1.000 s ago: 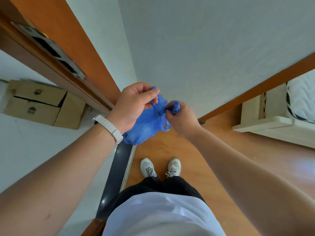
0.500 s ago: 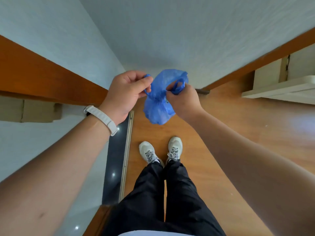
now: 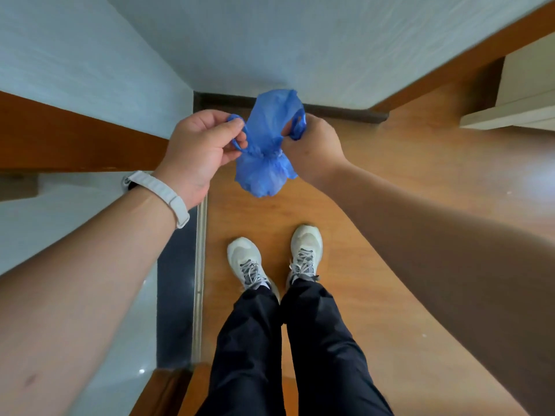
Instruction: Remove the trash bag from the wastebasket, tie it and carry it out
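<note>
A small blue plastic trash bag [image 3: 265, 166] hangs in the air between my hands, above the wooden floor. Its neck is gathered into a twist near the middle, with loose plastic standing up above it. My left hand [image 3: 199, 148] pinches one blue handle loop on the bag's left side. My right hand [image 3: 312, 145] grips the other handle loop on the right side. No wastebasket is in view.
I stand on a wooden floor [image 3: 420, 205], my white shoes [image 3: 249, 265] close to a doorway threshold strip [image 3: 199, 265]. A wooden door frame [image 3: 75, 139] runs on the left, a white wall [image 3: 300, 40] ahead, and pale furniture [image 3: 516, 94] at the right.
The view has tilted further down, so the cardboard boxes and bed have left the frame. My hands have pulled the two handles apart and the bag's neck has drawn into a twist.
</note>
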Action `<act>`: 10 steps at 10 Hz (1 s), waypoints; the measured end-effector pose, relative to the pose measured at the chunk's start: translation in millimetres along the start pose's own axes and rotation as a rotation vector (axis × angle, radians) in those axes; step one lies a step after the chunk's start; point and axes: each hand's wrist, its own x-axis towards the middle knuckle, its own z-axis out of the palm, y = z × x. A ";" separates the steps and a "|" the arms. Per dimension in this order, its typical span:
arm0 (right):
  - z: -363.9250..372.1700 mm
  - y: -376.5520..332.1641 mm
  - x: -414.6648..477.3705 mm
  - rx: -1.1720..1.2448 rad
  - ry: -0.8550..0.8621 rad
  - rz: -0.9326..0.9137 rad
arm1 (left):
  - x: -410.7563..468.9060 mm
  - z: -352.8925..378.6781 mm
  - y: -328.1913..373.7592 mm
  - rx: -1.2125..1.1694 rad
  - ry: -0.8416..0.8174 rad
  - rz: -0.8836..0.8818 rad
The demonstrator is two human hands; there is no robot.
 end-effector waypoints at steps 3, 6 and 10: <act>53.6 46.7 75.1 -0.089 -0.031 -0.028 | 76.0 -3.4 -65.0 0.067 0.025 -0.035; 49.2 46.3 67.2 -0.178 -0.066 -0.084 | 90.4 -21.5 -85.0 0.276 0.086 -0.042; -44.1 -39.5 -4.0 -0.473 -0.090 -0.217 | -4.4 -30.7 2.7 0.673 0.040 0.352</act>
